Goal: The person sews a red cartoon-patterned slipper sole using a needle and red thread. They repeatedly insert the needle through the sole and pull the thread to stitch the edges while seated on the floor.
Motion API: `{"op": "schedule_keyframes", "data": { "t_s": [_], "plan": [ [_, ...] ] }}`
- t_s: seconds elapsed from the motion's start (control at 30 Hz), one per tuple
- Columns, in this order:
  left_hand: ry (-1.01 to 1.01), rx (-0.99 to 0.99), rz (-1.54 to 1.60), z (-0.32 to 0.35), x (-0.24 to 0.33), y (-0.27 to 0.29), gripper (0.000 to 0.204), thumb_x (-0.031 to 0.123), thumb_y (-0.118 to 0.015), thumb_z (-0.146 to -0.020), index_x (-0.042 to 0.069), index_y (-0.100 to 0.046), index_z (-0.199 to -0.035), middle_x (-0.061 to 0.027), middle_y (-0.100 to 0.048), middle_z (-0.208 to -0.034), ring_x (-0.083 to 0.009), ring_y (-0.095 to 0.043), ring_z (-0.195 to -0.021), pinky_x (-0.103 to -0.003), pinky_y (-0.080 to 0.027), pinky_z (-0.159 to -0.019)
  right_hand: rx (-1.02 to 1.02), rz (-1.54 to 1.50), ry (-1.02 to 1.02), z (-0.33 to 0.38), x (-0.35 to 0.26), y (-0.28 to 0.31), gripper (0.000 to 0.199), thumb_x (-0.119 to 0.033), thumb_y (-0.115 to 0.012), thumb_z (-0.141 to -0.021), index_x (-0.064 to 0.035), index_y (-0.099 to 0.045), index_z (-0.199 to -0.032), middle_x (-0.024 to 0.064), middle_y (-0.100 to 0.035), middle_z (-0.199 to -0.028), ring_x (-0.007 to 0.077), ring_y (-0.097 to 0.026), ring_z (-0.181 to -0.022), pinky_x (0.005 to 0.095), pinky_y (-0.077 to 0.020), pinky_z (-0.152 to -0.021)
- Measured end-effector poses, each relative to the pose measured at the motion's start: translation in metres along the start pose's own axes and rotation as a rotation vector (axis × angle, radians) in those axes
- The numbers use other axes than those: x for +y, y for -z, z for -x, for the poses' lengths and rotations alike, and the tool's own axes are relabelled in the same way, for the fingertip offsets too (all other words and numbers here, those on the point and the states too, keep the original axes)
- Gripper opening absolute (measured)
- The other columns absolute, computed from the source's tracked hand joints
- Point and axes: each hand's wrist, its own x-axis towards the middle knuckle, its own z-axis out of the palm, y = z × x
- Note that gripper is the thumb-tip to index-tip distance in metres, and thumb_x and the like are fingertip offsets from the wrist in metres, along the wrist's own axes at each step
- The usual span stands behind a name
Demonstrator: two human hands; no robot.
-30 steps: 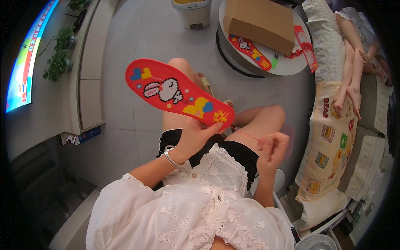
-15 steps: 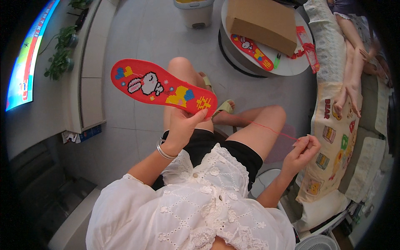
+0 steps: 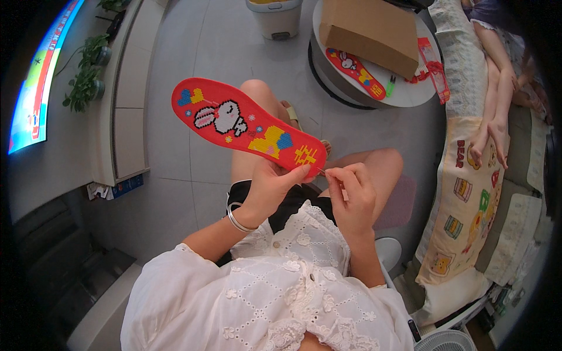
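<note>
A red embroidered insole [image 3: 225, 128] with a white rabbit, hearts and yellow stitching is tilted over my lap. My left hand [image 3: 270, 192] grips its heel end, the thumb on top and the fingers underneath. Close to the thumb, my right hand [image 3: 356, 196] is closed in a pinch at the heel's edge. A thin sewing needle [image 3: 321, 171] appears to sit between its thumb and forefinger, its tip at the insole. The red thread is hard to make out here.
A round table [image 3: 404, 95] ahead holds a cardboard box [image 3: 372, 35], a second red insole [image 3: 355, 73], green snips [image 3: 390, 86] and a red packet [image 3: 434, 70]. A bin [image 3: 275, 20] stands beyond my knees. Another person's legs [image 3: 494, 99] rest on the sofa at right.
My right hand has come left from out over my right side, where it held the red thread taut, to the insole's heel. The insole has shifted slightly right.
</note>
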Motion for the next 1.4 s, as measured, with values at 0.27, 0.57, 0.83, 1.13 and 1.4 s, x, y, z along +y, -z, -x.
{"op": "schedule_keyframes", "data": {
  "t_s": [0.27,0.57,0.83,1.13,1.4],
  "plan": [
    [-0.016,-0.005,-0.006,0.001,0.002,-0.001,0.03,0.002,-0.064,-0.086,-0.001,-0.053,-0.114,-0.0081,-0.064,-0.106,-0.0152,-0.065,-0.091,-0.027,-0.057,-0.075,-0.032,0.012,-0.004,-0.003,0.0,-0.003,0.013,0.004,-0.069,-0.074,-0.0005,-0.061,-0.083,0.0098,-0.054,-0.076,0.026,-0.056,-0.069,0.0353,-0.0456,-0.061],
    [-0.176,0.012,-0.178,0.003,-0.013,0.001,0.022,0.001,-0.065,-0.085,-0.001,-0.059,-0.106,-0.0077,-0.065,-0.102,-0.0152,-0.065,-0.089,-0.027,-0.056,-0.073,-0.081,0.068,0.003,-0.002,-0.003,-0.005,0.012,0.003,-0.066,-0.074,-0.0001,-0.059,-0.083,0.0113,-0.053,-0.076,0.0287,-0.056,-0.071,0.0382,-0.0453,-0.062],
    [-0.729,-0.002,-0.89,0.01,-0.012,-0.002,0.028,0.002,-0.074,-0.072,-0.002,-0.066,-0.099,-0.0135,-0.063,-0.095,-0.0223,-0.063,-0.082,-0.029,-0.051,-0.07,-0.044,-0.064,-0.165,0.002,0.003,-0.023,0.015,0.002,-0.065,-0.076,0.0004,-0.057,-0.088,0.0123,-0.054,-0.08,0.0263,-0.058,-0.074,0.0351,-0.0461,-0.062],
    [-0.879,-0.161,-0.967,0.002,-0.019,0.008,0.041,0.008,-0.077,-0.063,0.001,-0.065,-0.102,-0.0131,-0.059,-0.092,-0.026,-0.06,-0.078,-0.033,-0.049,-0.068,-0.144,-1.051,-0.73,0.004,0.02,-0.009,0.023,-0.004,-0.057,-0.09,-0.0002,-0.046,-0.11,0.0082,-0.062,-0.098,0.0116,-0.062,-0.084,0.0241,-0.0518,-0.07],
    [-0.495,-0.401,-0.548,-0.001,-0.014,0.006,0.013,0.007,-0.07,-0.081,0.001,-0.066,-0.091,-0.0105,-0.062,-0.089,-0.0193,-0.062,-0.079,-0.027,-0.049,-0.067,-0.454,-1.031,-0.844,-0.004,0.052,0.026,0.014,-0.013,-0.064,-0.088,-0.0012,-0.06,-0.096,-0.0025,-0.056,-0.077,0.0025,-0.045,-0.06,0.0168,-0.0334,-0.052]
  ]
}}
